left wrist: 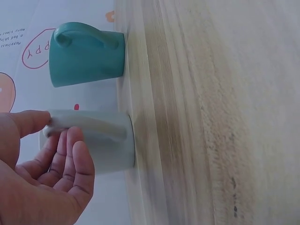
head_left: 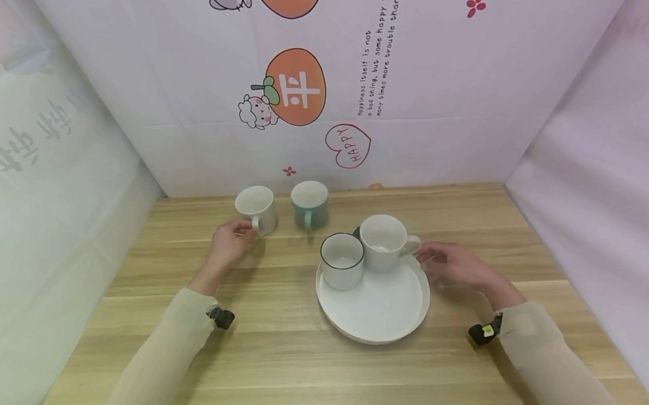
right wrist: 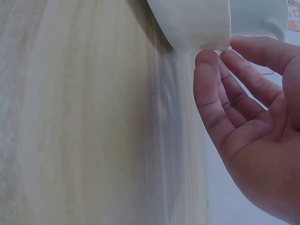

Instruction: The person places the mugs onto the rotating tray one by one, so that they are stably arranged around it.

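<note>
Right of centre, the white tray carries the dark-rimmed mug and larger white mug; the right hand pinches its rim. Left of centre, the left hand pinches the smaller white mug by its handle; this and the teal mug, mid-frame, remain off-tray.
</note>
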`<state>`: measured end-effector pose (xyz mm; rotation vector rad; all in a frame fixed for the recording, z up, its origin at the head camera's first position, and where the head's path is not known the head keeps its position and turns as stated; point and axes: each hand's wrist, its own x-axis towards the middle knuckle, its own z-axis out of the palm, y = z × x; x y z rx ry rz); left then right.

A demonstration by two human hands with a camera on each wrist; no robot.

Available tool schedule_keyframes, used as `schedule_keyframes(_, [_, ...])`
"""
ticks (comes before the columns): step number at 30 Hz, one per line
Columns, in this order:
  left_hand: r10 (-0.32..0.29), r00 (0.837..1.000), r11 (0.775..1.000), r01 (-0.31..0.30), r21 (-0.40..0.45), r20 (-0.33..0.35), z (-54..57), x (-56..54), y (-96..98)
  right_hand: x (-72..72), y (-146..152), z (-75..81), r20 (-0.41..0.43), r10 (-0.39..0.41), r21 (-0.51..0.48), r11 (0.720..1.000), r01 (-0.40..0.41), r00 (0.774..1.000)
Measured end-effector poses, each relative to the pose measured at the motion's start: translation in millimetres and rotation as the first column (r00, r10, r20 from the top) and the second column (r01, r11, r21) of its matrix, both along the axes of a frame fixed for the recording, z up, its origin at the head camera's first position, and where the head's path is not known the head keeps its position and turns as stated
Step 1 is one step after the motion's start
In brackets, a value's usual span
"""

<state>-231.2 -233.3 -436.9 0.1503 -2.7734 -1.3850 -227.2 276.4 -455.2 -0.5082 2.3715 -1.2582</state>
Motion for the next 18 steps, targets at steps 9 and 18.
schedule_keyframes(9, [0.006, 1.0, 1.0, -0.005, -0.02, 0.019, 1.7, 0.1, 1.0, 1.1, -0.6, 0.5, 0.0, 0.004, -0.007, 1.0, -0.004, 1.0])
schedule_keyframes(18, [0.035, 0.998, 0.998, -0.038, 0.052, 0.051, 3.9, 3.1, -7.2, 2.8, 4.5, -3.5, -0.002, 0.012, -0.009, 1.0, -0.012, 1.0])
